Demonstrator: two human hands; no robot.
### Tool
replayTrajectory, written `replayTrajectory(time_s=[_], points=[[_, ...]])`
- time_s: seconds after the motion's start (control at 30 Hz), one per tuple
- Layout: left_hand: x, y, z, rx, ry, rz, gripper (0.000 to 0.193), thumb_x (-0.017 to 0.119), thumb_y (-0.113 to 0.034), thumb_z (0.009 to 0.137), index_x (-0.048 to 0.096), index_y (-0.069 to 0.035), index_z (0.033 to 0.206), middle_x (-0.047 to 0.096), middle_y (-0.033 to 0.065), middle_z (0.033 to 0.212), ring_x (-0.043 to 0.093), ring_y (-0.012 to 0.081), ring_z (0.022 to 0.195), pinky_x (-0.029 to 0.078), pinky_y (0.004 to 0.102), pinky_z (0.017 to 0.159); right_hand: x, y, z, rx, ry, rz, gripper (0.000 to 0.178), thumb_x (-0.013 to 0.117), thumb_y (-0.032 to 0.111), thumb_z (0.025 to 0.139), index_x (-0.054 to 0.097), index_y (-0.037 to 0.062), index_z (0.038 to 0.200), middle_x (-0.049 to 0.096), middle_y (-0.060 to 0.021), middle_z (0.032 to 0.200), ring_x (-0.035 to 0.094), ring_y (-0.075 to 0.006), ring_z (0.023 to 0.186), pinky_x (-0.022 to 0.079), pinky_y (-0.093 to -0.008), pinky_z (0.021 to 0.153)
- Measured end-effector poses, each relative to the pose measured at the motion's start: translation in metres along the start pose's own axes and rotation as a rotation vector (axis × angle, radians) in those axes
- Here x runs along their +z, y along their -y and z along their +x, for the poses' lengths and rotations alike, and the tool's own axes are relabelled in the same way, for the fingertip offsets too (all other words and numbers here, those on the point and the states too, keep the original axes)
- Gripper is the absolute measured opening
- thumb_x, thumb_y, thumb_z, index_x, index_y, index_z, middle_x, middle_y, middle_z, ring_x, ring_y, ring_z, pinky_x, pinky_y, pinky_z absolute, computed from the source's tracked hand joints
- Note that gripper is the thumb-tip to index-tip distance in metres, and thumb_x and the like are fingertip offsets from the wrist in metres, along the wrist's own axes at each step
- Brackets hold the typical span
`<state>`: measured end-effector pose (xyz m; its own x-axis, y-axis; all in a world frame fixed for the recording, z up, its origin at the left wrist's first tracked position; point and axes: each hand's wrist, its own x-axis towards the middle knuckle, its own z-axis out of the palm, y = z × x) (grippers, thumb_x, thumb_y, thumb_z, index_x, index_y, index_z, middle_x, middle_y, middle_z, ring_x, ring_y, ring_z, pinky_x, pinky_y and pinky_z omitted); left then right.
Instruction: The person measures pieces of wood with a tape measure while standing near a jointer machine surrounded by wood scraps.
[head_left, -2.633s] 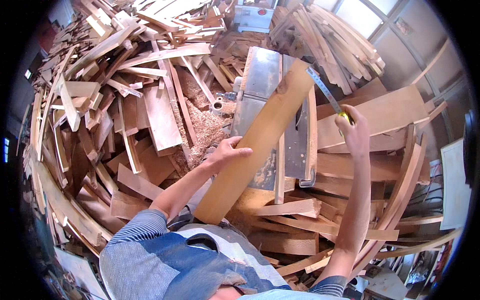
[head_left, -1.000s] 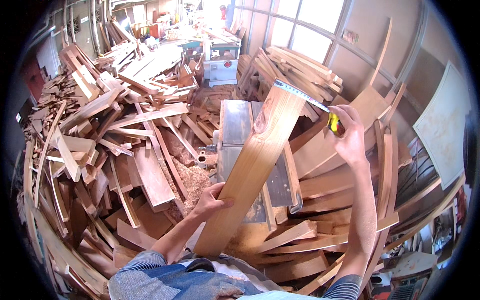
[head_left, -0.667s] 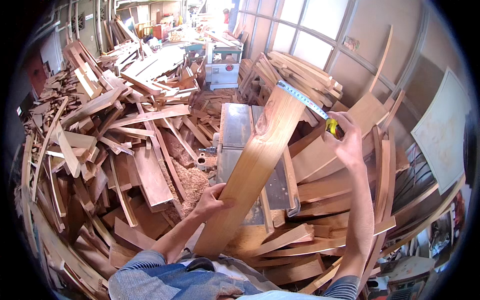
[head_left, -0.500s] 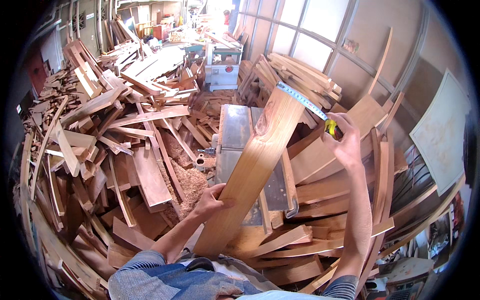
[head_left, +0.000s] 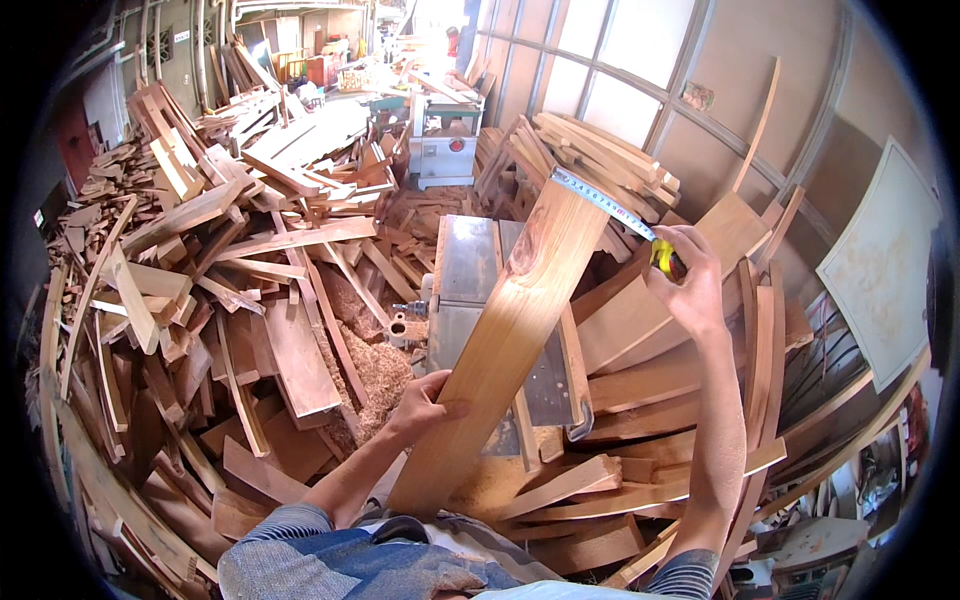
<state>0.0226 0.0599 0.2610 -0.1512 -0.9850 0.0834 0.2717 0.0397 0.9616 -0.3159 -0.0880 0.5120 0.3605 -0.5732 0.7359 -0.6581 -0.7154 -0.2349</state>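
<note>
right hand (head_left: 690, 280) is curled most of the way closed around a yellow and black tape measure (head_left: 663, 258), held just off to the right of the far end of the board (head_left: 500, 345); left hand (head_left: 425, 402) has that board pinched by its left edge, thumb on the upper face, fingers mostly tucked underneath where i can't really see them; board slants up and away from the person's lap, over a grey metal machine bed (head_left: 465, 265), though i can't tell if it touches the metal anywhere.

big change from a couple of seconds back: the blade (head_left: 605, 205) was hanging off the board's far right corner then; now its tip is at the far left corner and the strip runs across the whole end, past the right edge and into the case; i'd say that puts the width where it can be read, as long as the tip doesn't slip; over the last half second or so it's barely budged.

as for containers, can't make out any box or bin near the hands; closest thing is the tape's own case, and whatever blade is coiled inside is hidden; pale shavings (head_left: 380, 375) are just heaped loose left of the machine, among the offcuts (head_left: 300, 350).
</note>
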Motion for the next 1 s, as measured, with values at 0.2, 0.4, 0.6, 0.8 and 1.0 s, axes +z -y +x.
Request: replayTrajectory(time_s=[0.2,0.4,0.6,0.8,1.0], points=[[0.004,0.006,0.006,0.048,-0.018,0.016,0.062,0.083,-0.018,0.082,0.061,0.005,0.136,0.070,0.0078,0.122,0.066,0.0145,0.109,0.053,0.0317,0.096,-0.005,-0.002,-0.002,0.004,-0.011,0.021,0.047,0.074,0.006,0.073,0.070,-0.0039,0.118,0.067,-0.0158,0.114,0.066,-0.0309,0.105,0.051,-0.0382,0.095],[-0.002,-0.010,0.031,-0.038,-0.134,0.352,0.058,0.080,-0.034,0.085,0.068,-0.001,0.130,0.071,0.0028,0.117,0.064,0.0120,0.103,0.051,0.0304,0.090,0.027,0.044,-0.072,0.123,0.184,0.486,0.043,0.068,0.004,0.074,0.067,-0.0042,0.116,0.063,-0.0077,0.108,0.058,-0.0162,0.094,0.045,-0.0262,0.083],[-0.015,-0.024,0.079,0.191,-0.283,0.244,0.048,0.081,-0.043,0.088,0.076,-0.002,0.114,0.074,0.0059,0.095,0.069,0.0146,0.085,0.054,0.0328,0.074,0.079,0.093,-0.203,0.293,0.506,0.522,0.046,0.068,0.008,0.075,0.068,-0.0063,0.118,0.066,-0.0147,0.113,0.067,-0.0224,0.097,0.053,-0.0323,0.087],[-0.015,0.013,0.081,0.044,-0.330,0.031,0.048,0.084,-0.036,0.085,0.074,0.005,0.109,0.076,0.0118,0.096,0.073,0.0166,0.081,0.059,0.0318,0.071,0.106,0.104,-0.246,0.447,0.730,0.546,0.044,0.069,0.011,0.073,0.070,-0.0053,0.114,0.069,-0.0160,0.104,0.069,-0.0243,0.094,0.054,-0.0328,0.084],[-0.033,0.062,0.052,-0.108,-0.386,0.060,0.045,0.084,-0.032,0.085,0.074,0.006,0.107,0.077,0.0120,0.096,0.074,0.0168,0.081,0.060,0.0313,0.072,0.130,0.092,-0.268,0.389,0.859,0.613,0.045,0.071,0.015,0.071,0.070,-0.0058,0.110,0.069,-0.0182,0.100,0.068,-0.0310,0.090,0.053,-0.0366,0.081]])
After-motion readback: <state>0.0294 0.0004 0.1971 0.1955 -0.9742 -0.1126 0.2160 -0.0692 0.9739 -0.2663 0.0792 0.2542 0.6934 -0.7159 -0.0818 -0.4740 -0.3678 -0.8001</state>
